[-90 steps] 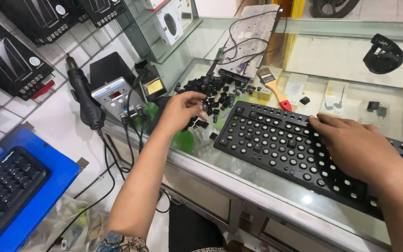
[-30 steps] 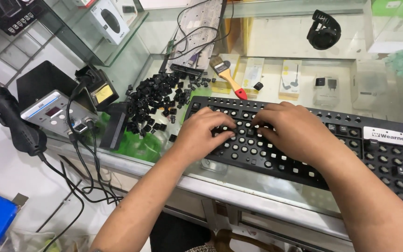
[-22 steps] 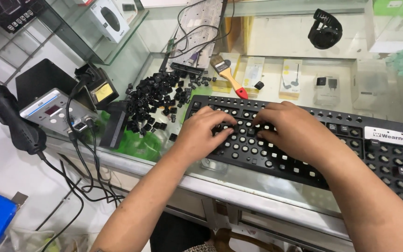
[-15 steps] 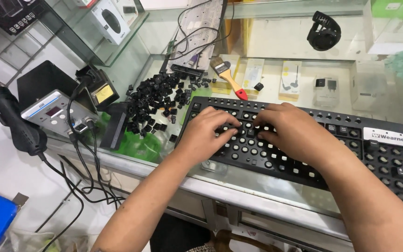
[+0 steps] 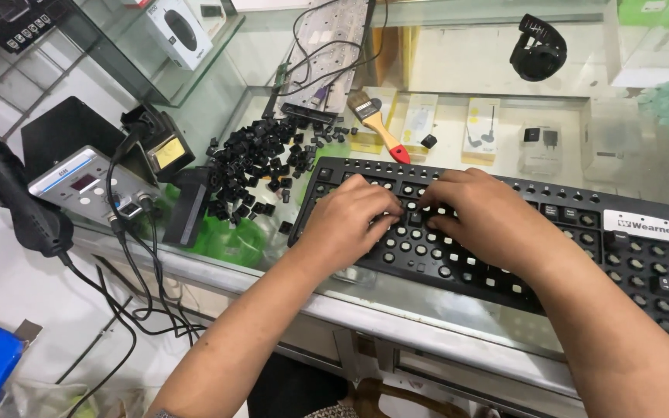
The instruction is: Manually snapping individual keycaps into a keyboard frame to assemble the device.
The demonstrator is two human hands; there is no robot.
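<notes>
Glass table (image 5: 396, 321) setup: up front a black keyboard (image 5: 582, 255) with its caps stripped lies flat near the edge, and both hands rest on its left half, left hand (image 5: 346, 224) and right hand (image 5: 478, 217) side by side, fingers curled down onto the bare switches, gripping nothing. Just left of it is a heap of loose black keycaps (image 5: 261, 166), then a soldering station (image 5: 90, 186). Farther back lies a red-handled brush (image 5: 377, 124).
</notes>
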